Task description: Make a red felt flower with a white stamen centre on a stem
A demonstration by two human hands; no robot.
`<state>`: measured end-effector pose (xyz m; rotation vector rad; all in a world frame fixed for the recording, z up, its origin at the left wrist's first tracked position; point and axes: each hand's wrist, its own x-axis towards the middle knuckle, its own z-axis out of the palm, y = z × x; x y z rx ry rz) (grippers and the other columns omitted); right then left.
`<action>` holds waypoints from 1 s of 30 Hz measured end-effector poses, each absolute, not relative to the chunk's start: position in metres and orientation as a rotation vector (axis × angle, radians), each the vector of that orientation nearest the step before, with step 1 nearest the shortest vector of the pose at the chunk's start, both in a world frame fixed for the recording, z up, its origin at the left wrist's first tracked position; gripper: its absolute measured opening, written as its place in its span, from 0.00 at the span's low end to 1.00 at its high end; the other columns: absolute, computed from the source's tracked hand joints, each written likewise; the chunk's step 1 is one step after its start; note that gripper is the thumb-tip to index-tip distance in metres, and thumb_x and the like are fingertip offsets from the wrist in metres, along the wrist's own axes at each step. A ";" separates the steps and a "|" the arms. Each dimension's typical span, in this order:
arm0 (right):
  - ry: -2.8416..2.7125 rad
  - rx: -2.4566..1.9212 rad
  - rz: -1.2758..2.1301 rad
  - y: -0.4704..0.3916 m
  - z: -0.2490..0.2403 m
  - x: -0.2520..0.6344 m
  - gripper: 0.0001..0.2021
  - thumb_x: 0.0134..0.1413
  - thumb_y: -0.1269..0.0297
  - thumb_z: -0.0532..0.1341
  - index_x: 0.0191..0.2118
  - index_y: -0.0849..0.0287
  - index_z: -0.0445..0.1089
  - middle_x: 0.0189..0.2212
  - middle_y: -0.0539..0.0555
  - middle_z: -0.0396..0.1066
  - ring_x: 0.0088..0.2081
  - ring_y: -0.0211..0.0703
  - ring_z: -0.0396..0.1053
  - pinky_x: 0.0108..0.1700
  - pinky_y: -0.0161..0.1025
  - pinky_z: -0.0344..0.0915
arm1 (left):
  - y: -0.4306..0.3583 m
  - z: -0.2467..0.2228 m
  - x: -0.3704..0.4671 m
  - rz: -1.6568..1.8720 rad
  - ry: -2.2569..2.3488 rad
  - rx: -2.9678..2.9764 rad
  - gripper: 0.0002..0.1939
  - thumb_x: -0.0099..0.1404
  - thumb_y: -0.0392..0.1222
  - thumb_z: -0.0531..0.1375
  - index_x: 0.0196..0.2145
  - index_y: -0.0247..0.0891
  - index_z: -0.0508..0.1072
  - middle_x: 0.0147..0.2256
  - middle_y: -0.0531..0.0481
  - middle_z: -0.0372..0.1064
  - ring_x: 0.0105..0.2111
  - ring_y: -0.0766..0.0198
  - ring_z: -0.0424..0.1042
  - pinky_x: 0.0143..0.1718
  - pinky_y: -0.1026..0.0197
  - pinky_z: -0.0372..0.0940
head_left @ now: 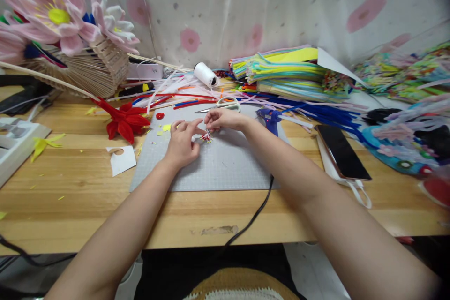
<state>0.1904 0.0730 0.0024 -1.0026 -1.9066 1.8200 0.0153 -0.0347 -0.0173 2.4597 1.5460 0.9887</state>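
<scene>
Head cam: R hand (222,119) prob. holds red-white pc (206,138); mat (225,168) markings blurred.

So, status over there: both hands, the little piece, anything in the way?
Left grip beside the piece, right grip at its white tips; firm hold unclear. Piece red and white, over the mat. Scissors lie just beyond the right grip; nothing visibly blocking.

On the pale wooden table (87,215), a white plastic power strip (21,147) lies left, a flat black-screened smartphone (344,152) right; a large pink fuzzy-petalled flower (58,16) stands far left, before a pink-spotted white curtain (281,14).
</scene>
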 end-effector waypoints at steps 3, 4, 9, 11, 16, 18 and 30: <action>-1.889 -0.992 1.841 0.072 0.000 0.190 0.09 0.42 0.77 0.66 0.29 0.61 0.66 0.19 0.47 0.70 0.20 0.31 0.66 0.20 0.26 0.61 | -0.034 -0.018 0.016 0.948 1.542 2.453 0.36 0.47 0.28 0.54 0.56 0.39 0.59 0.41 0.50 0.76 0.47 0.53 0.66 0.56 0.47 0.48; -1.889 -0.998 1.839 0.072 0.000 0.189 0.09 0.42 0.77 0.65 0.29 0.61 0.66 0.18 0.46 0.70 0.20 0.31 0.66 0.20 0.26 0.60 | -0.034 -0.018 0.015 0.947 1.543 2.453 0.36 0.47 0.28 0.54 0.56 0.39 0.59 0.41 0.49 0.76 0.47 0.53 0.66 0.56 0.47 0.48; -1.920 -1.035 1.821 0.071 0.001 0.186 0.08 0.42 0.78 0.64 0.29 0.61 0.66 0.18 0.46 0.69 0.20 0.31 0.66 0.20 0.26 0.59 | -0.033 -0.019 0.014 0.965 1.509 2.480 0.38 0.47 0.28 0.54 0.57 0.38 0.58 0.40 0.50 0.76 0.47 0.53 0.66 0.56 0.47 0.48; -1.927 -1.048 1.817 0.071 0.002 0.186 0.08 0.42 0.78 0.64 0.29 0.61 0.65 0.18 0.46 0.69 0.20 0.31 0.66 0.20 0.26 0.59 | -0.033 -0.019 0.014 0.951 1.503 2.498 0.38 0.46 0.28 0.53 0.57 0.38 0.58 0.41 0.50 0.76 0.47 0.53 0.66 0.56 0.47 0.48; -1.944 -1.009 1.830 0.073 0.001 0.187 0.09 0.42 0.77 0.65 0.29 0.61 0.65 0.18 0.46 0.69 0.20 0.31 0.66 0.19 0.26 0.58 | -0.032 -0.020 0.014 0.906 1.492 2.513 0.38 0.46 0.28 0.53 0.58 0.38 0.58 0.42 0.50 0.76 0.48 0.52 0.65 0.57 0.47 0.48; -1.945 -0.990 1.841 0.074 -0.001 0.187 0.09 0.42 0.76 0.65 0.29 0.61 0.66 0.18 0.46 0.69 0.20 0.31 0.66 0.19 0.26 0.58 | -0.032 -0.021 0.015 0.895 1.486 2.507 0.38 0.46 0.28 0.53 0.58 0.38 0.58 0.42 0.49 0.76 0.48 0.52 0.65 0.57 0.46 0.48; -1.892 -1.008 1.820 0.074 -0.004 0.190 0.07 0.42 0.75 0.65 0.29 0.60 0.67 0.19 0.47 0.70 0.22 0.32 0.67 0.21 0.27 0.62 | -0.031 -0.020 0.017 0.791 1.499 2.496 0.38 0.47 0.28 0.52 0.59 0.38 0.58 0.42 0.49 0.76 0.49 0.51 0.65 0.57 0.45 0.47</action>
